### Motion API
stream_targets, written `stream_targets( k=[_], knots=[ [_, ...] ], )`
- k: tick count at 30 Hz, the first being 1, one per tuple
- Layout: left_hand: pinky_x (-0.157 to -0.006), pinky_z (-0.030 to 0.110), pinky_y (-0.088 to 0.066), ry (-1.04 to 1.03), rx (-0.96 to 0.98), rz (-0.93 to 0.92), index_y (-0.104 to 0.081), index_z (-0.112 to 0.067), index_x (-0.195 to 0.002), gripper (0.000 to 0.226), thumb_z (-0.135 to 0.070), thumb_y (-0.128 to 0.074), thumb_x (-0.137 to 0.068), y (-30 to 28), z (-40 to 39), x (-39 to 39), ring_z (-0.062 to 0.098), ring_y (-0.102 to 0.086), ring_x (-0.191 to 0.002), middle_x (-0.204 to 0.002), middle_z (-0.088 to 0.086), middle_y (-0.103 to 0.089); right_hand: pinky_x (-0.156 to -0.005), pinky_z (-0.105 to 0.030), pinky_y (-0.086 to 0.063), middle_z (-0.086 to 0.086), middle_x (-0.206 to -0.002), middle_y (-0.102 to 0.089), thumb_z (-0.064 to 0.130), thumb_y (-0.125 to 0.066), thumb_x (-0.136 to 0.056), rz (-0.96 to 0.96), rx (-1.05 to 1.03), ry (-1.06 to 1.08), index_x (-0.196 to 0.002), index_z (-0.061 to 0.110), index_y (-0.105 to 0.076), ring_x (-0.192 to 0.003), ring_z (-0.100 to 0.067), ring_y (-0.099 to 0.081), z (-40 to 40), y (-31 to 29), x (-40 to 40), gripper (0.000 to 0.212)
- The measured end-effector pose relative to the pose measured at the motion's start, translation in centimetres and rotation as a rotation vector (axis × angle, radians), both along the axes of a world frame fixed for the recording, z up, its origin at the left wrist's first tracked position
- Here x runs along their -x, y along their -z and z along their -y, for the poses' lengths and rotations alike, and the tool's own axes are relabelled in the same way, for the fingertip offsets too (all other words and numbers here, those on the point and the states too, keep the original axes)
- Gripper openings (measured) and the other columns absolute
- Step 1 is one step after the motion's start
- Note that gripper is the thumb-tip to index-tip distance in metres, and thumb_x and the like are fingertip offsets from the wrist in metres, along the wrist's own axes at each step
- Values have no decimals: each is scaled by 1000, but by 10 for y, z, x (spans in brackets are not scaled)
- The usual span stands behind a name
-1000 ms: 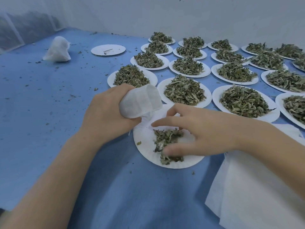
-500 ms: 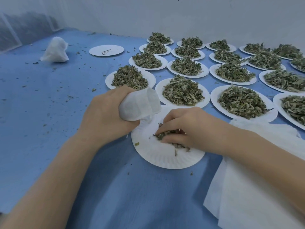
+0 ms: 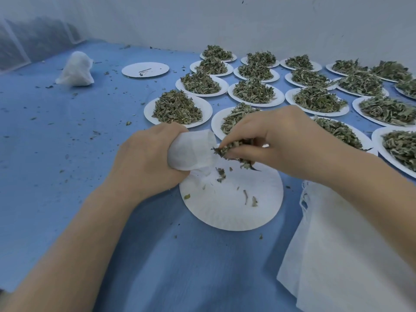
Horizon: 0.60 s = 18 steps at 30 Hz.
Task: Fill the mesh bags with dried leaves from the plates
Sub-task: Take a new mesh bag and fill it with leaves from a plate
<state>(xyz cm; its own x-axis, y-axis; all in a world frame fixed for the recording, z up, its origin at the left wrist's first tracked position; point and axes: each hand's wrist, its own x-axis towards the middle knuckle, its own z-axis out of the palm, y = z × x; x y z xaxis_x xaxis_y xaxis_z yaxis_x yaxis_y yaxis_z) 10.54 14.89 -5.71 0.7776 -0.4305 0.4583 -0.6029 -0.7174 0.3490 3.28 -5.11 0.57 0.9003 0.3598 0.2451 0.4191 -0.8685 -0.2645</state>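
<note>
while left hand (image 3: 146, 158) grips mesh bag (image 3: 191, 152), right hand (image 3: 276, 140) pinches leaves (image 3: 234, 149), seemingly touching bag mouth.

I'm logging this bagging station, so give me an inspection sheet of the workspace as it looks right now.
Surface: blue sheet, sprinkled with leaf crumbs.
Job's things: mesh bag gripped in the left hand; clump of leaves pinched by the right hand at the bag's mouth; near plate almost bare, a few scraps left; many plates heaped with leaves behind; filled bag far left.
Clutter: a nearly bare plate at the back with a few stems; stack of white bags at the right.
Hands: both busy, left holding, right pinching.
Cables: nothing seen.
Surroundings: white wall behind; netting at the far left.
</note>
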Motion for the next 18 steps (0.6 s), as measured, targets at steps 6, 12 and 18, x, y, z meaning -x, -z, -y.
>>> stream_targets(
  k=[6, 12, 18],
  knots=[
    [-63, 31, -45, 79, 125, -79, -58, -33, -96, 41, -35, -59, -55, 3, 8, 6, 7, -48, -73, -79, -16, -55, -68, -26, -42, -4, -84, -69, 15, -55, -83, 122, 5, -66, -88, 9, -74, -70, -11, -55, -19, 6, -5, 20],
    [-61, 20, -44, 104, 219, -153, -53, -38, -80, 29, -38, -65, -53, 5, 11, 5, 1, -52, -73, -81, -19, -59, -69, -27, -42, -4, -72, -65, 14, -57, -88, 50, -65, 35, -96, 9, -71, -71, -18, -53, -29, 6, -8, 16],
    [-58, 11, -41, 170, 327, -164, -55, -46, -91, 32, -55, -59, -61, 3, 11, 7, -4, -56, -72, -82, -24, -60, -69, -33, -43, -9, -85, -60, 15, -43, -94, -316, -123, -28, -113, 8, -57, -71, -19, -53, -23, -4, -8, 25]
  ],
)
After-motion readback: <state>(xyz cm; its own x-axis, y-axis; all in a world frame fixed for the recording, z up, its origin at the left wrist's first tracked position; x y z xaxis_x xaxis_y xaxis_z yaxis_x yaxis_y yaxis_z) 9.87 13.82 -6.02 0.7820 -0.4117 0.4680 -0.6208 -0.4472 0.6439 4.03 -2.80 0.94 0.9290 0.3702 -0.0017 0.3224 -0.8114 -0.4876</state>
